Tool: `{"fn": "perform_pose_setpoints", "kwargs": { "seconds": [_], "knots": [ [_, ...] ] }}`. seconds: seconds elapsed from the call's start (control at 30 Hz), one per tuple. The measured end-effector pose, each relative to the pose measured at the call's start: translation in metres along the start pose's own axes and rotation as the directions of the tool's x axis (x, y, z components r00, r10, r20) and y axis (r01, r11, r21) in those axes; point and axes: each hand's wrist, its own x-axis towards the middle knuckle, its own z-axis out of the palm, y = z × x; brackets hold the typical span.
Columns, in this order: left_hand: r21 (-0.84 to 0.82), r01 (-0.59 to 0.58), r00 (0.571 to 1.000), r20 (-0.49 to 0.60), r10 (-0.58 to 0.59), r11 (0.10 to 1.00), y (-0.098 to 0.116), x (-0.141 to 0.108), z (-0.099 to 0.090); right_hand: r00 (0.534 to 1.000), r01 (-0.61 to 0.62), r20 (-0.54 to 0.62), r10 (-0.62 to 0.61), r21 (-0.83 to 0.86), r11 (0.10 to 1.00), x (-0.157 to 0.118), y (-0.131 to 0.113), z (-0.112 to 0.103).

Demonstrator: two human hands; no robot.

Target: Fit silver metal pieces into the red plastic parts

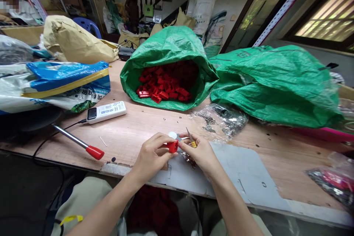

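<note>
My left hand [152,155] is closed on a small red plastic part [173,146], pinched between thumb and fingers above the work board. Against the part's right side are the fingertips of my right hand [200,151]. That hand is also closed, and a small pointed tool with a yellow grip [193,143] sits in its fingers, metal tip pointing up and away. Whether the right fingertips pinch a tiny piece too, I cannot tell. Small shiny metal pieces [188,159] lie in a heap just below the hands. A white round object [172,135] shows behind the red part.
A green sack [168,44] lies open toward me, full of red parts [163,84]; another green sack [273,81] is at right. Clear bags [221,120] hold metal pieces. A red-handled lever [94,152] and white power bank [106,112] are left. A person [19,11] is far left.
</note>
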Motion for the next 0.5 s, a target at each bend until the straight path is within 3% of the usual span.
{"fn": "perform_pose_setpoints", "kwargs": {
  "seconds": [0.3, 0.5],
  "knots": [
    [0.007, -0.039, 0.996, -0.077, 0.040, 0.999, 0.0047, 0.0017, -0.0005, 0.996, -0.075, 0.063, 0.067, 0.144, 0.987, -0.0023, -0.0030, -0.0007],
    [-0.057, 0.034, 0.993, -0.111, -0.040, 0.998, 0.0052, 0.0026, -0.0015, 0.985, -0.130, 0.138, 0.101, 0.225, 0.966, -0.0044, -0.0065, -0.0063]
  ]
}}
